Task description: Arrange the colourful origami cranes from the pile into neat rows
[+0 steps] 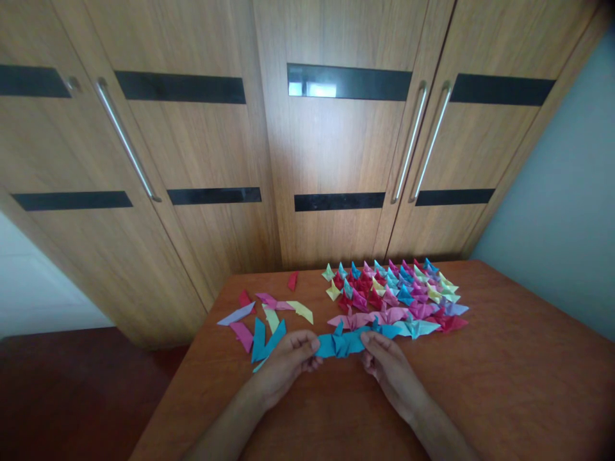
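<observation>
Our left hand (295,355) pinches one wing end of the blue paper crane (340,344), and our right hand (385,360) pinches the other, thumbs on top. We have the crane directly between the two hands, its long axis running left to right, its folded middle about as near to one as to the other. We cannot tell whether it touches the table (523,346). Beyond it and to the right stand rows of coloured cranes (405,295), nearer our right hand; loose folded papers (258,339) lie scattered beside our left.
</observation>
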`<state>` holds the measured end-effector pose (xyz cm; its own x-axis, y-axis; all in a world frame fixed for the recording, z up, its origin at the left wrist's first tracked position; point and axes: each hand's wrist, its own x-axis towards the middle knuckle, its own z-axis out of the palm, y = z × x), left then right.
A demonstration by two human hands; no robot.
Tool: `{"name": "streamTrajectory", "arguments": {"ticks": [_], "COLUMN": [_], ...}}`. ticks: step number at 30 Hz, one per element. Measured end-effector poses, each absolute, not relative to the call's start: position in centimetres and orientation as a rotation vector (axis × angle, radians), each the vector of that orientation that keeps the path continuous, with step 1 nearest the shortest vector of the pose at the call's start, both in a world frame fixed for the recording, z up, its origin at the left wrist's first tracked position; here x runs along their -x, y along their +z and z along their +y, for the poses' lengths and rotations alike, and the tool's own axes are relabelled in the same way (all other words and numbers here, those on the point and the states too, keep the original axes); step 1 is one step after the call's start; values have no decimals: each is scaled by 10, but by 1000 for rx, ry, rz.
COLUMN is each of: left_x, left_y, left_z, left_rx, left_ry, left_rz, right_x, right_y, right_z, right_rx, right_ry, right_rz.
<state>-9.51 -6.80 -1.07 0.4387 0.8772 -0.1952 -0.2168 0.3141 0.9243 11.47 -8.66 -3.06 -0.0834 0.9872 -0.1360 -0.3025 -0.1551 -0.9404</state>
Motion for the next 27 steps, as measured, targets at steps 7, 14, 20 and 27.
{"name": "streamTrajectory", "arguments": {"ticks": [7,14,20,27], "left_x": [94,94,89,87], "left_y": [-13,-15,-16,-14], "left_z": [-64,-59,-61,-63], "left_rx": [-1199,-1268,-1305,-1268], "left_ry": [778,797,781,782], "left_rz": [979,1110,1133,1139], "right_x": [-116,-124,-133,-129], "right_y": [-33,-44,-50,-39], "right_z": [-85,-77,-77,-96], "right_rx": [1075,1328,1524,1452], "right_ry": [1425,1151,706,192], "right_rz": [-982,-1230,-1422,-1643]}}
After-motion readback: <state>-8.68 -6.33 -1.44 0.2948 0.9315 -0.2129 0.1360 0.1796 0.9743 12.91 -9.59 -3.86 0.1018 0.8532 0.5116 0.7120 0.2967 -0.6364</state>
